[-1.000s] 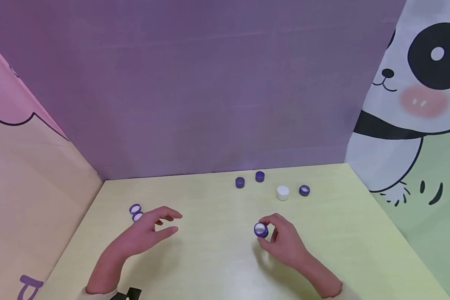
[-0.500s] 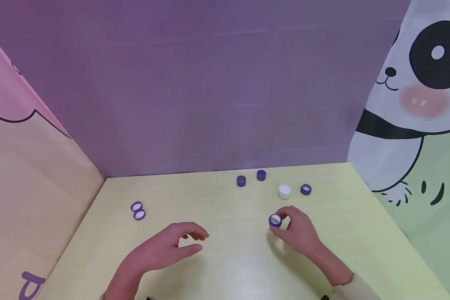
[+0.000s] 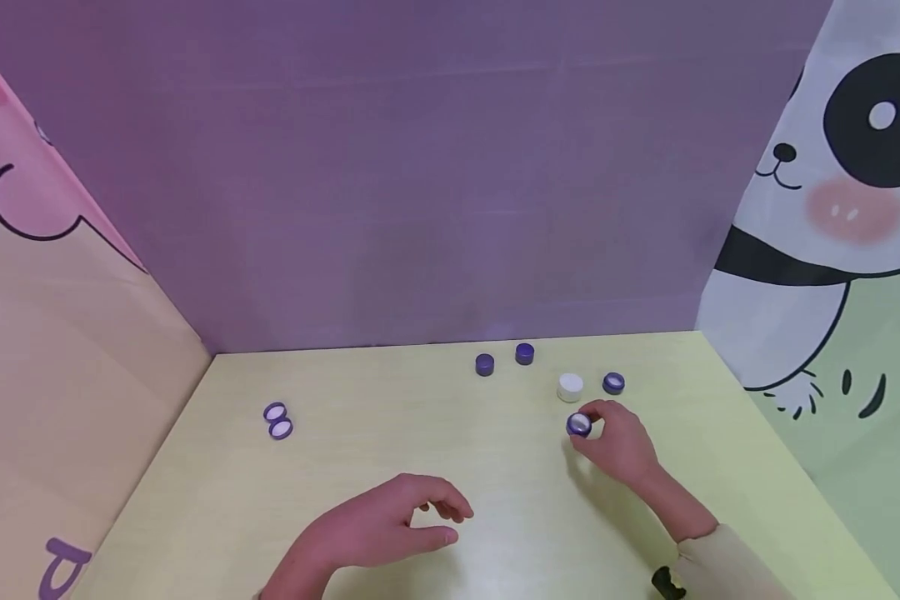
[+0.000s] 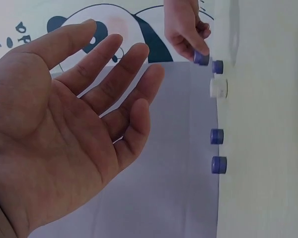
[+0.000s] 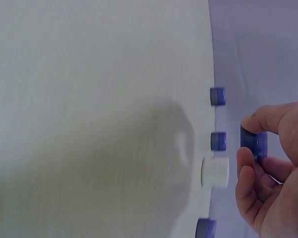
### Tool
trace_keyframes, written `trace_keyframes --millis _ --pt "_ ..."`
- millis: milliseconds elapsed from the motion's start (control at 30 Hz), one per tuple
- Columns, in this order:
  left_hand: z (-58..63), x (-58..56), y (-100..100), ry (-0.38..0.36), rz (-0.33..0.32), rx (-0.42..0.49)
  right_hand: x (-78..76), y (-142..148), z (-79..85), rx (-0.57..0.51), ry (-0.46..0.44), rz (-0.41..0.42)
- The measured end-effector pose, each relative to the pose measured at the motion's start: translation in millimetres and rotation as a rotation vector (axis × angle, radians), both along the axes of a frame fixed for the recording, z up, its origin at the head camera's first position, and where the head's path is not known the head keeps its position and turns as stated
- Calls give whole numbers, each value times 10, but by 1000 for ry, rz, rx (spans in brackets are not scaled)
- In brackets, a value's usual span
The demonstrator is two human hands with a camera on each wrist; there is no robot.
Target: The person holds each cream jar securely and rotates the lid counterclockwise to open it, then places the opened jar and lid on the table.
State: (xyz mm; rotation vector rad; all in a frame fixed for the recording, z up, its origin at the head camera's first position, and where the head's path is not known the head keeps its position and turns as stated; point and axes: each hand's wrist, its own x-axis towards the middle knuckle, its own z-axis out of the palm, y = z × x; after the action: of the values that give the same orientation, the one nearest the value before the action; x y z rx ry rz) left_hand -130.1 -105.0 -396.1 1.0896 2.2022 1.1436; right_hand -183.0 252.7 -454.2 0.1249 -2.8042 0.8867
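Observation:
Between thumb and fingers, my right hand [image 3: 621,446] pinches a small round blue-purple jar [image 3: 579,424], its pale face turned up. In the right wrist view the jar [image 5: 254,143] shows its blue side. It hangs above the table, just in front of a white round jar [image 3: 570,387] and another blue-purple jar [image 3: 613,383] with a pale centre. My left hand [image 3: 390,521] hovers over the near middle of the table, holding nothing. Its fingers are relaxed and spread in the left wrist view, palm [image 4: 54,134] showing.
Two purple pots [image 3: 484,364] stand near the table's back edge. Toward the left lie two purple-rimmed caps [image 3: 281,428] with white insides, side by side. A purple cloth wall [image 3: 420,183] closes off the back of the pale table [image 3: 360,383]; printed panels flank both sides.
My right hand has carried the jar to the right and farther back, toward the white jar. The left hand has drawn nearer and to the right, uncovering the two caps.

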Motion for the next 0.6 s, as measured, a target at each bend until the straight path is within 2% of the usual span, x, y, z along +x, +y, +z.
trace_keyframes --millis 200,367,600 --pt "-48 2 84 -9 -33 3 -168 147 3 8 -40 -30" --pt "-154 -18 113 -26 -48 16 -259 307 -71 12 -75 -64" --pt "-299 -42 114 -58 1 -16 -393 536 -81 56 -116 -84"
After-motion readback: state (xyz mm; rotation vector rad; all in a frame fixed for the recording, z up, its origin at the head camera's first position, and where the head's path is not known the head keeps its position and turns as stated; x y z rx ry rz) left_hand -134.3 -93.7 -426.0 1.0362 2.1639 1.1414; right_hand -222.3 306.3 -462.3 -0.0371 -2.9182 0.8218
